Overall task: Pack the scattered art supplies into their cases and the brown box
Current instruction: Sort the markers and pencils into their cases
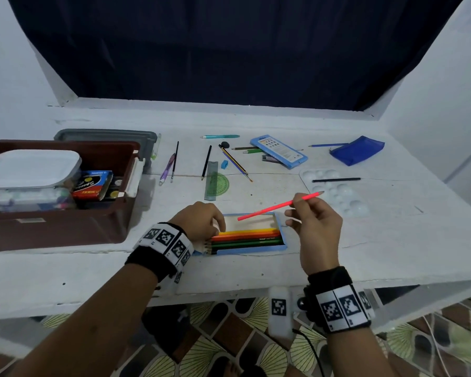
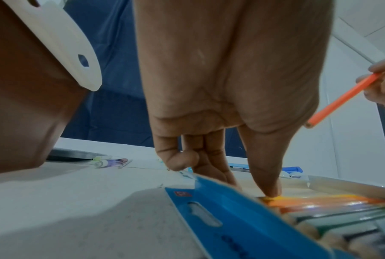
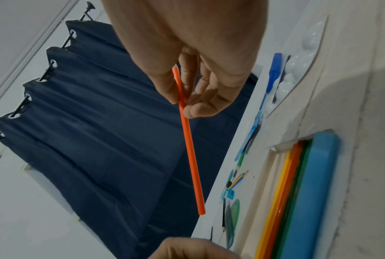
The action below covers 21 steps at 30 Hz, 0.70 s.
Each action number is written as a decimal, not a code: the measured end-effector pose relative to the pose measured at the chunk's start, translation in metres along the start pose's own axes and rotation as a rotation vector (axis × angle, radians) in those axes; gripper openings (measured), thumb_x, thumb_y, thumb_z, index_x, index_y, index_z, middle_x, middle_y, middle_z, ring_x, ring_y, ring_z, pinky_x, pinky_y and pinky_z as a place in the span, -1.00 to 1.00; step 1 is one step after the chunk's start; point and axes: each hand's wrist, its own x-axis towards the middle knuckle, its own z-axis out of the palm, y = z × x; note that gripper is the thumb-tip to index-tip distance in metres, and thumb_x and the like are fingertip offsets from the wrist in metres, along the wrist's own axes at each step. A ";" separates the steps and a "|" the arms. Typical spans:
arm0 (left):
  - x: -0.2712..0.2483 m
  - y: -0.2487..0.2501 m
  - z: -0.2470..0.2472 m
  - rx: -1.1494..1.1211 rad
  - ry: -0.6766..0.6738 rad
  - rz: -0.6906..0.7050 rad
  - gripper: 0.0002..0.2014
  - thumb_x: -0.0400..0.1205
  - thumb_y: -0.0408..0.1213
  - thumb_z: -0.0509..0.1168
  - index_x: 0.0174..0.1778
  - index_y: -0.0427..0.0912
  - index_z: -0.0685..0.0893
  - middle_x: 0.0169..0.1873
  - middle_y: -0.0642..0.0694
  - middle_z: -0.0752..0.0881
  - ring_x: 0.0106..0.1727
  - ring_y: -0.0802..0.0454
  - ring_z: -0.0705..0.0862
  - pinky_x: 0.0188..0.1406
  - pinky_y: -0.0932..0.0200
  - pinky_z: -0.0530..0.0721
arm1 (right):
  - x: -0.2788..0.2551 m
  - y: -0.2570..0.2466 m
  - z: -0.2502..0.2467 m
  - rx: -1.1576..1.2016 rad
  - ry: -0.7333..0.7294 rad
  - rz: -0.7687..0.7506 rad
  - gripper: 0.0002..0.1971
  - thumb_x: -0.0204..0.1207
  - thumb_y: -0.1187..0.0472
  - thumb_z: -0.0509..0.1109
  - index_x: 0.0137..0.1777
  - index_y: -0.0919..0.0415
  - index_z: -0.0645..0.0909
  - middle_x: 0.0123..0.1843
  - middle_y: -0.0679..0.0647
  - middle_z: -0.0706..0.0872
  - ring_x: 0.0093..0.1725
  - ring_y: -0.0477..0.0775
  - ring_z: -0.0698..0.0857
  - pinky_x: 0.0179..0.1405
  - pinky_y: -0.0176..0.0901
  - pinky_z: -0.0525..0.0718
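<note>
White painted table [image 1: 256,270] under a dark blue curtain [image 1: 229,50]; patterned floor visible below the near edge.

My right hand [image 1: 314,232] is raised above the table, thumb and fingers pinching a pink-orange pencil [image 1: 279,206] near its sharpened end. That pencil is held in the air, slanting down to the left, its blunt end over the open blue pencil case [image 1: 282,235]. In the right wrist view the pinch is plain: thumb on one side, fingertips [image 3: 200,110] on the other.

My left hand [image 1: 201,221] sits at the left end of the case. In the left wrist view the thumb tip presses on the yellow pencil; the other fingers are bent down toward the case's far side. Whether they grip anything I cannot tell.

Case contents: a row of coloured pencils [image 1: 245,238] lying side by side along the near half, yellow through orange, red, greens, then dark ones. The far half of the tray shows bare.

Brown box [image 1: 65,229] stands at the left, open, holding a lidded white container [image 1: 30,170] and a black-and-red carton [image 1: 91,185]. A grey lid [image 1: 106,136] lies just behind it.

Loose on the far table: green ruler [image 1: 211,180] overlapping a protractor, blue sharpener [image 1: 223,164], several pens and brushes, a blue case lid [image 1: 279,151], a blue pouch [image 1: 358,150], and a white palette [image 1: 337,194] with a dark pencil across it.
</note>
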 end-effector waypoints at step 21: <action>-0.009 -0.030 -0.014 0.064 0.054 -0.213 -0.55 0.30 -0.25 0.68 0.09 -0.11 0.74 0.06 -0.11 0.71 0.06 -0.07 0.71 0.13 0.01 0.72 | 0.049 -0.006 0.099 -1.477 -1.140 -0.524 -0.84 0.60 0.17 0.41 0.13 0.16 0.70 -0.06 0.06 0.74 -0.05 0.09 0.64 -0.06 -0.10 0.56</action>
